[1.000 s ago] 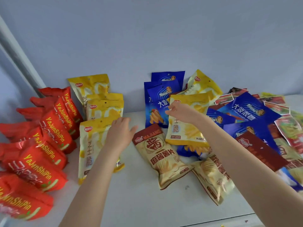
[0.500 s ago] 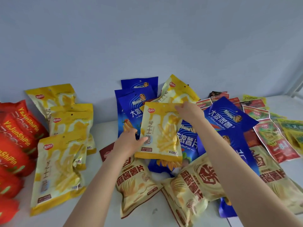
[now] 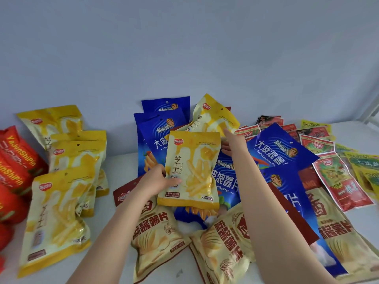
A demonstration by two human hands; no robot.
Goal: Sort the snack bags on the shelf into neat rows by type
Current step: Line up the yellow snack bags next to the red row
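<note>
Yellow bag (image 3: 192,171) mid-frame: we're gripping its left edge with left hand (image 3: 158,179); right hand (image 3: 233,143) is reaching up beside it, fingers apart.

Appearing to be a shop or stockroom display. Showing a white shelf (image 3: 122,167) butting against a plain pale wall (image 3: 184,48), with a white metal upright (image 3: 372,111) rising at the far right. Carrying sealed, printed retail snack packs in many copies: red bags (image 3: 16,160), yellow bags (image 3: 59,218), blue bags (image 3: 281,152), beige crisp bags (image 3: 155,232), small red sachets (image 3: 342,181). Not allowing a firm call between shop and stockroom.
</note>
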